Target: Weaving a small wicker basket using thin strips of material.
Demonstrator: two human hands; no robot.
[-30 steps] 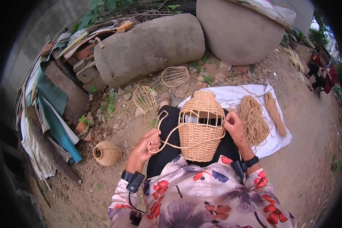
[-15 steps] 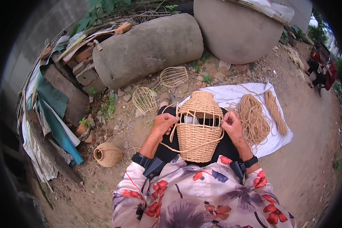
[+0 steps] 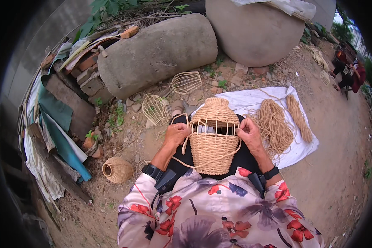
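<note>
A half-woven basket (image 3: 214, 155) of tan cord stands upright between my knees. Its narrow neck (image 3: 216, 108) and lower body are woven, while a band of bare ribs (image 3: 211, 129) shows between them. At the left edge of this gap, my left hand (image 3: 177, 134) is closed, its fingertips pinched against the basket. Opposite it, my right hand (image 3: 249, 132) pinches the basket's right edge with thumb and forefinger. A loose cord (image 3: 185, 142) loops beside my left hand, and another length sags across the basket's front. My fingertips partly hide what they grip.
A white sheet (image 3: 304, 144) at right bears a cord heap (image 3: 275, 128) and a cord bundle (image 3: 298, 118). Two bare frames (image 3: 155, 109) (image 3: 186, 82) lie ahead; a small woven basket (image 3: 118, 170) lies left. Beyond are a concrete cylinder (image 3: 161, 53) and a seated person (image 3: 357, 76).
Both hands stay at the basket's sides with little movement. The whole view has shifted slightly, and the distant person at right shows a little more.
</note>
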